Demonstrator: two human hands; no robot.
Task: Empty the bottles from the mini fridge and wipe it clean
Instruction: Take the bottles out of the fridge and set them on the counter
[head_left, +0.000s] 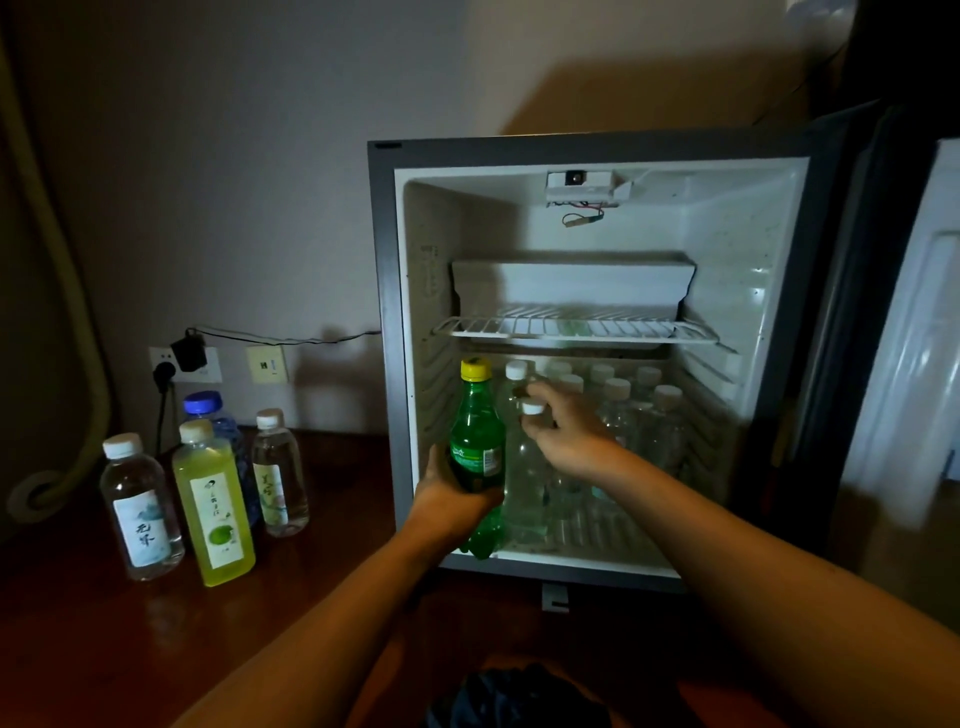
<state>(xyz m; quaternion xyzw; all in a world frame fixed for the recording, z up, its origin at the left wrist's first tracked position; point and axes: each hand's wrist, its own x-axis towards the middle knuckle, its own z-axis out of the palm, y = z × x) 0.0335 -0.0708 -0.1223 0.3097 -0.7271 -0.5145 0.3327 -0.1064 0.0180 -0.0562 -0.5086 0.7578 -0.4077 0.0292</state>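
The mini fridge stands open on a dark wooden surface. My left hand grips a green soda bottle with a yellow cap at the fridge's front left corner. My right hand reaches into the lower compartment and closes around the neck of a clear water bottle with a white cap. Several more clear white-capped bottles stand behind it. The wire shelf above them is bare.
Left of the fridge stand a clear labelled bottle, a yellow-green juice bottle, a blue-capped bottle and another clear bottle. Wall sockets with plugs are behind. The fridge door hangs open at right. A dark cloth lies near me.
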